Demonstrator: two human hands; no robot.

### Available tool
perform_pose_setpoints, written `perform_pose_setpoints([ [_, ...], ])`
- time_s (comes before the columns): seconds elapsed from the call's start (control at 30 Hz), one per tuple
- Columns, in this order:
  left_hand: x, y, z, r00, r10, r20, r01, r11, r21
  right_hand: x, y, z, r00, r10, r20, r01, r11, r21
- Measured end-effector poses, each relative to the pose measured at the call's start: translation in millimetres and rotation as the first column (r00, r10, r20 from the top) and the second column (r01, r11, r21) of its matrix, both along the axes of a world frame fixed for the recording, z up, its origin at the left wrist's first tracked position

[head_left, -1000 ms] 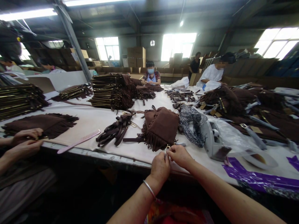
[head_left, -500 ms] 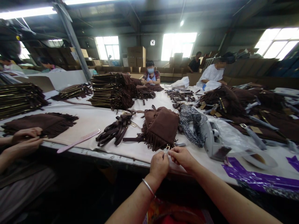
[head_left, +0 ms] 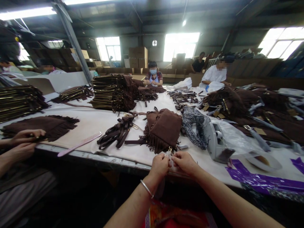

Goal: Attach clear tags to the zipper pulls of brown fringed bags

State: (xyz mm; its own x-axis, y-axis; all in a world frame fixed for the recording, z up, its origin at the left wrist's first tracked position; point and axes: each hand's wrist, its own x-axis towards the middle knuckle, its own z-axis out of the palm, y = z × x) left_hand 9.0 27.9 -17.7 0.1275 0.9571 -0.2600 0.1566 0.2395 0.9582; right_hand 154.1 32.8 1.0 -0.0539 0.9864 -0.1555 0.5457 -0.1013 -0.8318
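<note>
A brown fringed bag (head_left: 163,128) lies on the table just beyond my hands. At its near edge is a small gold metal clasp (head_left: 170,149), with a scrap of clear plastic wrap (head_left: 168,154) around or against it. My left hand (head_left: 161,164), below a silver bangle, pinches the plastic at the clasp. On the other side, my right hand (head_left: 184,162) is closed with thumb and finger together at the same plastic; its fingertips are partly hidden. To the left of the bag lies a bundle of dark brown straps (head_left: 117,131) with gold clips.
A pink comb (head_left: 79,144) lies left, near a co-worker's hands (head_left: 23,144) on another fringed bag (head_left: 39,126). Stacked bags (head_left: 111,93) stand behind. At right are a grey tape dispenser (head_left: 217,142), speckled fabric (head_left: 194,126), purple plastic (head_left: 261,179) and heaped bags (head_left: 237,101).
My hands have drawn closer together at the clasp, and my left forearm has shifted slightly left. More plastic shows between the fingers. The co-worker's hands at left have moved a little.
</note>
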Motion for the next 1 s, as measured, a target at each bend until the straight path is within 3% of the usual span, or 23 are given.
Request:
perform_pose_setpoints([
  [0.3,-5.7,-0.8,12.0,0.929,0.012,0.371,0.088,0.964,-0.252,-2.2,-1.1,0.7,0.998,0.008,0.059,-0.008,1.0,0.012],
  [0.53,-6.6,3.3,13.5,0.826,0.073,0.559,0.221,0.87,-0.441,-8.8,-0.7,-1.9,0.999,-0.02,0.038,0.019,0.999,0.041],
  [0.77,-6.1,-0.7,16.0,0.766,0.13,0.629,0.295,0.799,-0.525,-11.8,4.2,-2.6,1.0,0.006,0.017,-0.006,1.0,-0.01],
  [1.0,-0.8,-7.3,18.7,0.803,0.143,0.579,0.22,0.832,-0.51,-8.6,12.4,-8.9,0.996,0.018,0.084,-0.018,1.0,-0.01],
])
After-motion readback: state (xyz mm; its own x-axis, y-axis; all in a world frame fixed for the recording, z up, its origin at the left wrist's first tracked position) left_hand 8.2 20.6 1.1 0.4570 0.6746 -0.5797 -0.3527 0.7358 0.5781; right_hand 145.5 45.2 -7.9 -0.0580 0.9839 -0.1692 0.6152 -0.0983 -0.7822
